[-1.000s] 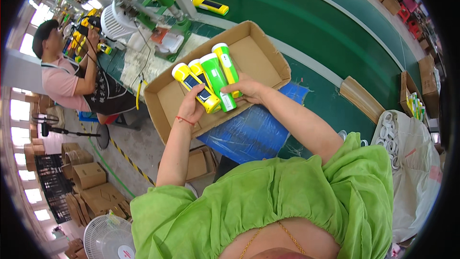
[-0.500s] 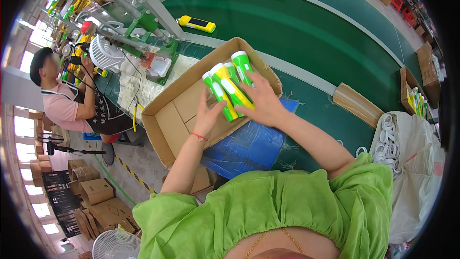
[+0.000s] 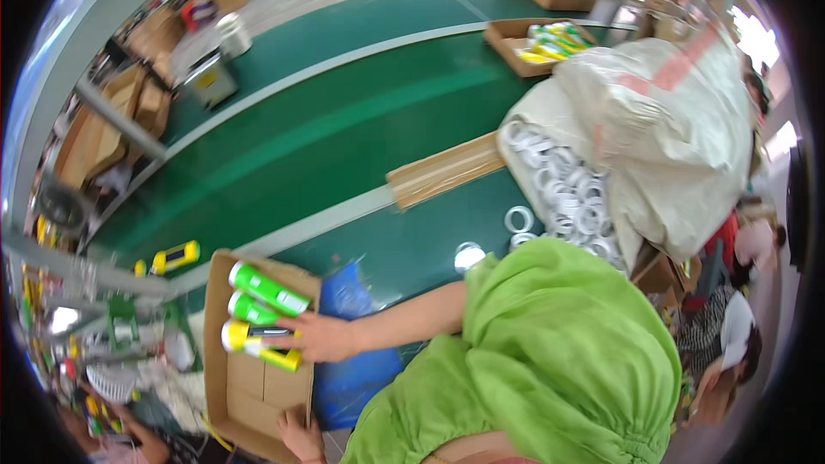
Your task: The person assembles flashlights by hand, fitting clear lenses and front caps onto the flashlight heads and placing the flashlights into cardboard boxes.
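Several green and yellow flashlights lie side by side in a shallow cardboard box (image 3: 215, 404). A green flashlight (image 3: 268, 288) lies along the far side, above a second green one (image 3: 249, 308). My right hand (image 3: 322, 338) reaches over the near wall, its fingers closed around the end of a yellow flashlight (image 3: 236, 337) with a dark strip. The fingertips are partly hidden. At the box's lower right edge, my left hand (image 3: 301, 438) grips the cardboard wall, fingers over the rim; the picture's rim cuts off its forearm.
Blue plastic sheeting (image 3: 357, 387) lies beside the box. A yellow flashlight (image 3: 176, 258) sits by the green conveyor (image 3: 344, 137). White rings (image 3: 571, 198) spill from a large white sack (image 3: 662, 120) at right. Another box of flashlights (image 3: 516, 60) stands on the far belt.
The view has swung right, bringing the sack into full sight. My left hand has gone from the flashlights to the box wall; my right hand stays at the flashlights, which lie more spread apart.
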The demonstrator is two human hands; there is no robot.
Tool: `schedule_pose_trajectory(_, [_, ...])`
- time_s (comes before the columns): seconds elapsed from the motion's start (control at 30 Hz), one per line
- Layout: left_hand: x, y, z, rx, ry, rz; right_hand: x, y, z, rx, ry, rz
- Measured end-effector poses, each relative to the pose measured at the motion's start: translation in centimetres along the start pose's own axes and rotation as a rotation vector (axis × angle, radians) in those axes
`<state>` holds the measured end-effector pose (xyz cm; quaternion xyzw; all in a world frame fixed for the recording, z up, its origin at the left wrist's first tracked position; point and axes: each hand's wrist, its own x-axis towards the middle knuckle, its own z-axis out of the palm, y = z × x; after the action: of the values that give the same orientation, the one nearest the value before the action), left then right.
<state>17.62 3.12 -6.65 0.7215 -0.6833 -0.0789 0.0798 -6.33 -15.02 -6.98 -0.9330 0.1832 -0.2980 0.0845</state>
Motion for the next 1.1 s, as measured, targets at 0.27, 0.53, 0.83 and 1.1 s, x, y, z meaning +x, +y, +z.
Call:
schedule_pose_trajectory(0.27, [0.9,0.8,1.8,-0.099,-0.239,-0.154,-1.0,1.1,0.1,-0.023,-0.169,0.043])
schedule_pose_trajectory(0.53, [1.8,0.4,-0.4,0.000,-0.270,-0.131,-4.2,1.1,-0.3,-0.091,-0.120,-0.121])
schedule_pose_trajectory(0.83, [2.2,5.1,-4.3,0.047,-0.258,-0.080,-7.9,-1.3,-2.0,-0.217,-0.353,-0.040])
schedule_pose_trajectory(1.1, [-0.8,7.1,-6.2,0.112,-0.128,0.035,-11.5,-5.3,-5.9,-0.232,-0.417,0.107])
